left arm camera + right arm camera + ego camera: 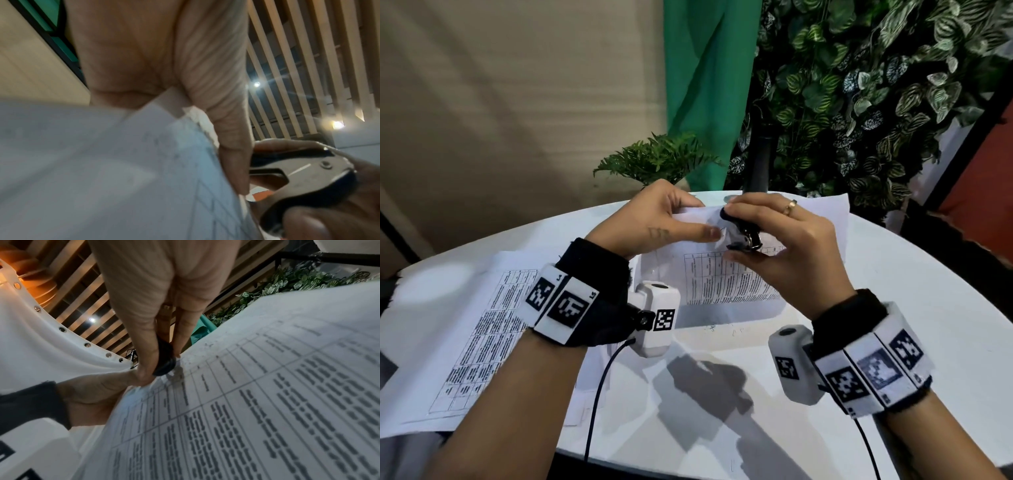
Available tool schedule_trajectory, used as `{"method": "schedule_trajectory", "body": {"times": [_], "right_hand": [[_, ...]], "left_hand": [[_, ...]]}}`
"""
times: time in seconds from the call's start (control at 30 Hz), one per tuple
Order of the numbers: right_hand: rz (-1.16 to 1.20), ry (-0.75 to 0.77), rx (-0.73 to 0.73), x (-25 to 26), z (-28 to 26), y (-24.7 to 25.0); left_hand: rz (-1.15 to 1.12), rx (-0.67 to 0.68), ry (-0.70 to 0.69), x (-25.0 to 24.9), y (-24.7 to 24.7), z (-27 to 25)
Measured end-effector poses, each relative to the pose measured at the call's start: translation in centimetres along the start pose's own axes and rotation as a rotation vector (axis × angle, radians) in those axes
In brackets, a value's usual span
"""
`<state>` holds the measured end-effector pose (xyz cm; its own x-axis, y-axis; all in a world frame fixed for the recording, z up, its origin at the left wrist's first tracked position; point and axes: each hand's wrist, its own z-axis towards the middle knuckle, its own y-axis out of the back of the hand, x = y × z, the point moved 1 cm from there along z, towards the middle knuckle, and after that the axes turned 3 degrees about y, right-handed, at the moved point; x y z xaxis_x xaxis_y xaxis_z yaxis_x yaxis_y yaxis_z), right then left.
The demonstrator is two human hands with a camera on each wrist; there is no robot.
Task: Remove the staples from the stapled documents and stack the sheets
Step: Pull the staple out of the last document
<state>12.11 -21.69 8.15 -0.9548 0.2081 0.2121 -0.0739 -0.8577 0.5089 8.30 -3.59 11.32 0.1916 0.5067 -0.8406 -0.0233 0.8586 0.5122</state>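
A printed document (726, 277) with tables is lifted off the round white table (893, 308) at its far corner. My left hand (654, 219) pinches that corner between thumb and fingers. My right hand (784, 240) grips a black and metal staple remover (739, 233) by its two pads, thumb below and fingers above. Its metal claws sit at the pinched corner, right beside my left thumb (232, 146). In the left wrist view the staple remover (304, 178) has its claws apart. The staple itself is hidden. In the right wrist view the document (267, 402) fills the lower right.
Several loose printed sheets (465, 335) lie flat at the table's left, under my left forearm. A small fern (654, 157) and a black post (760, 161) stand at the table's far edge. A leafy wall (876, 85) rises behind on the right.
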Motion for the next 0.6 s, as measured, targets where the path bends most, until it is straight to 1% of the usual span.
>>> {"method": "schedule_trajectory", "body": {"times": [0.13, 0.3, 0.6], "right_hand": [[-0.009, 0.036, 0.014, 0.2, 0.4, 0.2], [0.006, 0.045, 0.062, 0.2, 0.8, 0.4], [-0.042, 0.094, 0.13, 0.2, 1.2, 0.6]], "left_hand": [[-0.038, 0.003, -0.032, 0.1, 0.0, 0.1], [-0.044, 0.014, -0.049, 0.0, 0.0, 0.1], [-0.095, 0.05, -0.088, 0.3, 0.0, 0.3]]}}
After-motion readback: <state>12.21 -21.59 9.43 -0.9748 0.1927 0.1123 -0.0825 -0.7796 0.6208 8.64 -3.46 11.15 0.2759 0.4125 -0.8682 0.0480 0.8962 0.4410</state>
